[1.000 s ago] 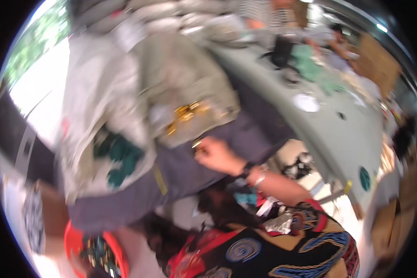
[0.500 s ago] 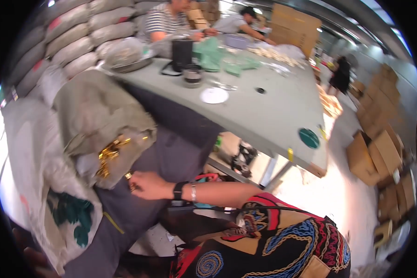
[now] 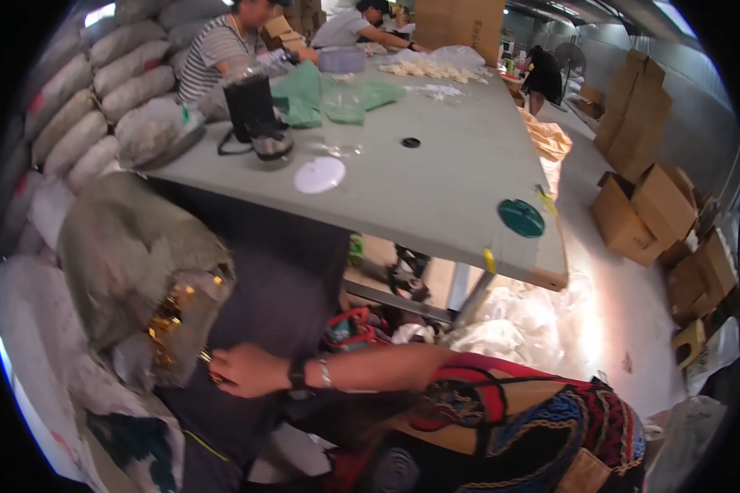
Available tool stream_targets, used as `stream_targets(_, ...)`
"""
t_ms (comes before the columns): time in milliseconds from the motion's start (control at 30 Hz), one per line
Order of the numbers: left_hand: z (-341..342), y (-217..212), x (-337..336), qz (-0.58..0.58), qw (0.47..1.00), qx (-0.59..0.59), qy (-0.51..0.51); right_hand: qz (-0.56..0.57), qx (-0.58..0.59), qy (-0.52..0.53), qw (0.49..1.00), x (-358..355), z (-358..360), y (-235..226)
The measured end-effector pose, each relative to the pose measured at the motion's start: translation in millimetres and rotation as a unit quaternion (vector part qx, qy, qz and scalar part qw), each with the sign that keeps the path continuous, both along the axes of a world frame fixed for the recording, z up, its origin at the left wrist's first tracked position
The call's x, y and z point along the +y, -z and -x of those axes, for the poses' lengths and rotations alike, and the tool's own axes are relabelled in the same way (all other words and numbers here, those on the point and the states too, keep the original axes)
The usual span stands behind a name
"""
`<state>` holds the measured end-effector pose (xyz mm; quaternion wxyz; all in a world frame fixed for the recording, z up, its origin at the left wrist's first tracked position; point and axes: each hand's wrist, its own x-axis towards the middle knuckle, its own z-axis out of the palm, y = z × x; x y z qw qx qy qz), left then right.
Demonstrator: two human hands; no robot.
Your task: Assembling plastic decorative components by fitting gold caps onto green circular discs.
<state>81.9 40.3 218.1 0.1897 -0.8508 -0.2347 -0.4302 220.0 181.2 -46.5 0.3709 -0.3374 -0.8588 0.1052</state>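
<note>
My right hand [image 3: 251, 370] reaches in from the right, with a dark watch and a bracelet on its wrist. Its fingers are closed on a small shiny gold piece [image 3: 205, 356], whose exact kind I cannot make out. Just beyond the fingertips is the mouth of a greyish sack [image 3: 115, 255], with more shiny gold pieces [image 3: 166, 324] showing inside. Below it, a pale sack [image 3: 41, 329] opens on dark green pieces [image 3: 136, 440]. My left hand is out of view.
A grey table [image 3: 436, 181] holds a white disc [image 3: 320, 175], a green oval lid [image 3: 521, 218], a dark cup [image 3: 271, 144] and a clear jar [image 3: 344, 103]. Two people work at its far side. Stacked sacks [image 3: 127, 78] rise at left; cardboard boxes [image 3: 641, 214] stand at right.
The view has swung, so the table and sacks sit further left in it. My right hand stays beside the sack mouth with the gold piece. Dim fingers at the lower left have left the view.
</note>
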Motion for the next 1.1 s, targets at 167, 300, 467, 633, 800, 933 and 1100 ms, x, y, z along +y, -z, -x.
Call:
stream_targets(167, 4, -2, 23, 0.008, 1.0, 0.009, -0.028, 0.037, 0.024, -0.039, 0.998, -1, -1, 3)
stream_targets(300, 6, -13, 30, 0.012, 0.999, 0.012, -0.045, 0.062, -0.016, -0.018, 0.998, -7, -2, -6)
stream_targets(467, 3, -13, 9, -0.02, 0.999, -0.009, -0.035, -0.079, 0.07, 0.019, 0.994, -17, 9, -16)
stream_targets(633, -2, -13, -1, -0.053, 0.996, 0.021, -0.066, -0.054, 0.116, -0.011, 0.992, -22, 17, -11)
stream_targets(800, -3, -26, 18, -0.067, 0.995, 0.03, -0.07, -0.058, 0.075, -0.012, 0.995, -5, 6, -3)
stream_targets(933, -14, -42, 23, -0.077, 0.994, 0.047, -0.064, -0.031, 0.076, -0.021, 0.996, -8, 2, -11)
stream_targets(1100, -22, -50, 27, -0.096, 0.992, 0.062, -0.054, -0.022, 0.035, -0.024, 0.999, -4, 0, -2)
